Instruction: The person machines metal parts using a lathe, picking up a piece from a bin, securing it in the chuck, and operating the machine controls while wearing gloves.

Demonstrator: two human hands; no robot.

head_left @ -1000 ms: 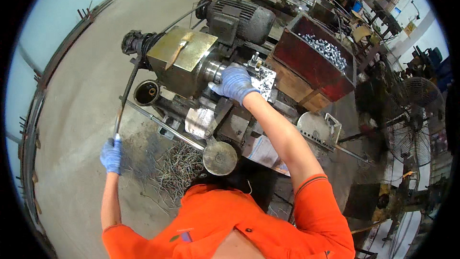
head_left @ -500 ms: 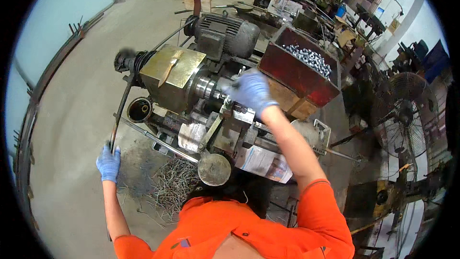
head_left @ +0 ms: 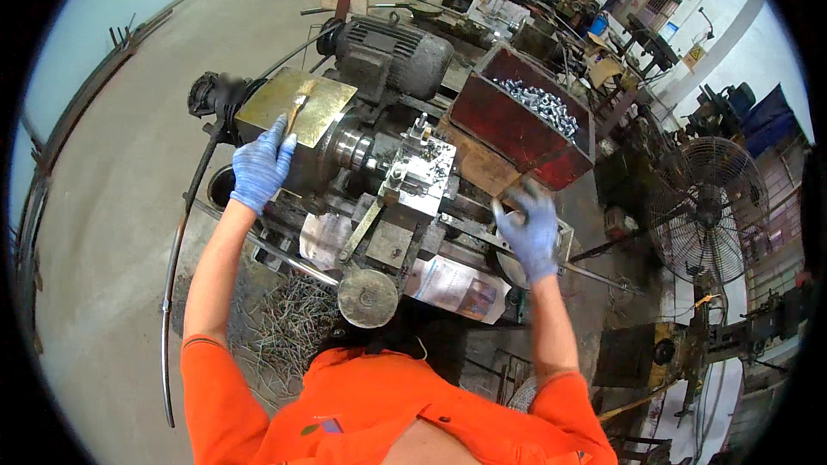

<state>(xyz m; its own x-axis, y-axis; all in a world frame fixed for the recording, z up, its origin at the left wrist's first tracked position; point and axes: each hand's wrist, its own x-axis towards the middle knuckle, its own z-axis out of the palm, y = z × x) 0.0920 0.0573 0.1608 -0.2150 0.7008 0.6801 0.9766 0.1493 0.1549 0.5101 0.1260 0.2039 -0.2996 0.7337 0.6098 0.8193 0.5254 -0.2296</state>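
Note:
My left hand (head_left: 261, 168), in a blue striped glove, has its fingers round the handle end of a small brush (head_left: 297, 110). The brush lies slantwise on a brass-coloured plate (head_left: 258, 105) atop the lathe's headstock, its pale bristles pointing away from me; the hand hides the handle's end. My right hand (head_left: 530, 232), gloved alike and slightly blurred, hovers over the right part of the lathe bed with fingers apart and nothing visible in them. Between the hands are the shiny spindle chuck (head_left: 351, 148) and a metal tool block (head_left: 422, 174) strewn with dark chips.
A long lever rod (head_left: 177, 258) slopes down at the left. Behind the lathe sit an electric motor (head_left: 392, 56) and a red bin (head_left: 530, 133) of small metal parts (head_left: 541, 106). Metal shavings (head_left: 293, 327) cover the floor in front. A fan (head_left: 706, 207) stands right.
My left hand has let go of the lever rod and moved up to the brush. My right hand has left the chuck area and come back to the right. The view has shifted slightly.

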